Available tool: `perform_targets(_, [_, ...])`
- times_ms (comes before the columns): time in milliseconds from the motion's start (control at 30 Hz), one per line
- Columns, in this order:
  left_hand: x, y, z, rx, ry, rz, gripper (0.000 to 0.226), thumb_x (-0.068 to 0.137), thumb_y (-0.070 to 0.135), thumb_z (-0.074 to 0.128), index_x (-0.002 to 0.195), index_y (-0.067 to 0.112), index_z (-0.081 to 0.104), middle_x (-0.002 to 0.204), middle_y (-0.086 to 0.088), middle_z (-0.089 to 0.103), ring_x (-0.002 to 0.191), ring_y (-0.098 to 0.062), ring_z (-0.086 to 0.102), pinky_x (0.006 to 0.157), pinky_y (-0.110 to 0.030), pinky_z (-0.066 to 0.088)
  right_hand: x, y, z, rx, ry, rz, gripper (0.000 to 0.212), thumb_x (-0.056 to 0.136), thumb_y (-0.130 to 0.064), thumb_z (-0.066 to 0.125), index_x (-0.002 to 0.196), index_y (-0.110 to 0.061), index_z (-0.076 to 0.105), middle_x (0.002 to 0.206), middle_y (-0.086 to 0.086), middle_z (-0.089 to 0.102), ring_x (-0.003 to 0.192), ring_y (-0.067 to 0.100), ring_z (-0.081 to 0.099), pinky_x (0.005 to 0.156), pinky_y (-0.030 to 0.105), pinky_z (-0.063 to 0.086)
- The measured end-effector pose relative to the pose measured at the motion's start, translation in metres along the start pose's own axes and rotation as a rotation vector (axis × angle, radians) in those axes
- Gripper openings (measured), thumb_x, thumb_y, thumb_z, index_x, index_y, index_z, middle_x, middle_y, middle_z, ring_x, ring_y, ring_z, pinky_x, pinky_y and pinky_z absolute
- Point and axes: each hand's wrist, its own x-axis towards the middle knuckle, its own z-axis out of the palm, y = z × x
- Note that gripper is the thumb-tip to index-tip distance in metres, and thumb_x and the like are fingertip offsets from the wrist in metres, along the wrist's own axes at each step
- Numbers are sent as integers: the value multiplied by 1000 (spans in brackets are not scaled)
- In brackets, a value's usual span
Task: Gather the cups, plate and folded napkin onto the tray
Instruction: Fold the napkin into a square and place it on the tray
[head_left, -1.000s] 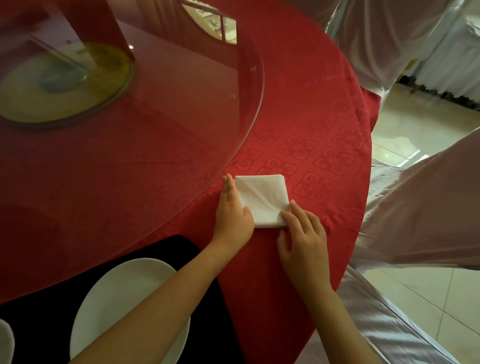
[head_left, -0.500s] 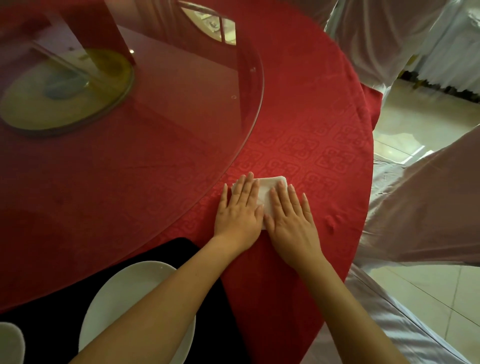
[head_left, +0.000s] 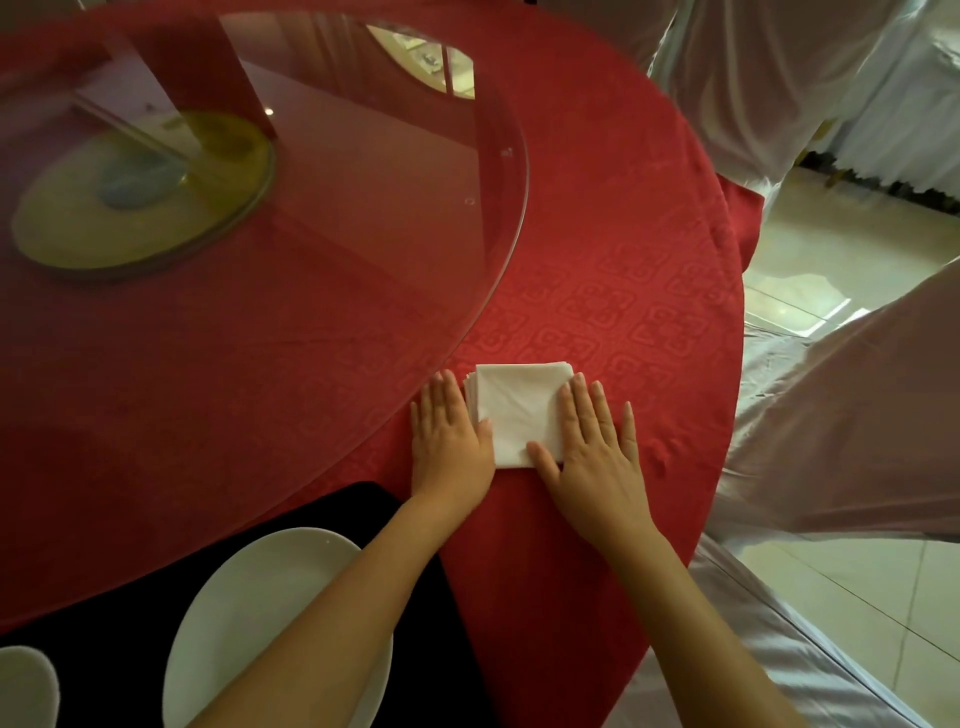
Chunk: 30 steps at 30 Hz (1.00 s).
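1 napkin (head_left: 519, 410) | 1 plate (head_left: 260, 623) | L hand (head_left: 451, 441), R hand (head_left: 597, 457): grip flat, spread, flanking napkin

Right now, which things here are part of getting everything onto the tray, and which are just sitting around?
Part of the job:
folded napkin, flanked by left hand and right hand
white plate on the black tray
white piece at the bottom-left corner, possibly a cup

Just there:
glass turntable
red tablecloth
covered chairs
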Motion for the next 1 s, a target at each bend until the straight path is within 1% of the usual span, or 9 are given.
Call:
perform_targets(100, [-8, 3, -12, -159, 22, -75, 72, 91, 20, 48, 145, 2, 4, 156, -18, 11, 145, -28, 7, 118, -35, 7, 4, -2, -11, 85, 9, -1, 69, 91, -45, 37, 147, -13, 11, 158, 3, 7, 144, 23, 5, 116, 41, 5])
perform_targets(167, [-7, 9, -21, -252, 60, -114, 68, 85, 9, 53, 144, 4, 18, 149, -18, 32, 138, -32, 26, 116, -38, 21, 11, -2, -22, 167, 122, 29, 52, 89, -27, 48, 136, -9, 35, 144, 11, 39, 125, 30, 33, 102, 42, 29])
perform_targets(233, [-2, 14, -28, -317, 39, -177, 60, 81, 2, 51, 138, 5, 33, 137, -17, 48, 125, -33, 44, 107, -42, 36, 19, -2, -28, 237, 190, 72, 40, 88, -15, 50, 128, -6, 48, 124, 16, 54, 108, 32, 43, 91, 40, 37])
perform_targets(400, [5, 29, -35, -316, 12, -283, 28, 84, 3, 41, 103, -6, 58, 115, -25, 56, 97, -39, 57, 81, -43, 46, 33, -8, -31, 406, 130, 158, 41, 88, -8, 48, 129, -5, 47, 112, 19, 51, 103, 31, 49, 85, 38, 44])
perform_targets(600, [12, 43, -30, -372, -47, -348, 36, 91, 15, 42, 119, -7, 50, 127, -28, 47, 114, -41, 48, 97, -42, 39, 38, -10, -34, 677, 140, 340, 34, 82, -8, 53, 115, -8, 60, 106, 10, 60, 92, 23, 57, 80, 35, 49])
perform_targets(700, [12, 42, -30, -516, -46, -388, 33, 88, 7, 40, 115, -8, 52, 121, -26, 56, 108, -39, 55, 91, -44, 45, 37, -9, -43, 956, 47, 450, 24, 76, -4, 54, 97, 1, 66, 96, 24, 67, 80, 27, 62, 67, 38, 46])
perform_targets(767, [8, 43, -32, -642, -42, -397, 30, 84, 0, 37, 106, -8, 56, 102, -18, 63, 89, -32, 61, 71, -40, 50, 35, -6, -50, 1132, -5, 511, 20, 80, -5, 55, 95, 0, 68, 89, 22, 69, 73, 24, 64, 60, 33, 48])
perform_targets(833, [3, 43, -35, -758, -46, -377, 29, 83, -4, 34, 96, 0, 60, 80, -5, 58, 74, -22, 55, 52, -27, 42, 34, -3, -53, 1143, -44, 520, 21, 87, -14, 54, 101, -6, 67, 80, 1, 66, 68, 10, 58, 53, 22, 45])
perform_targets(1000, [-16, 44, -43, -923, 7, -259, 36, 90, 4, 36, 82, 29, 61, 86, 0, 65, 80, -17, 61, 69, -30, 51, 25, -5, -56, 1166, -68, 489, 27, 89, -24, 52, 113, -13, 56, 103, 2, 63, 88, 15, 62, 60, 27, 49])
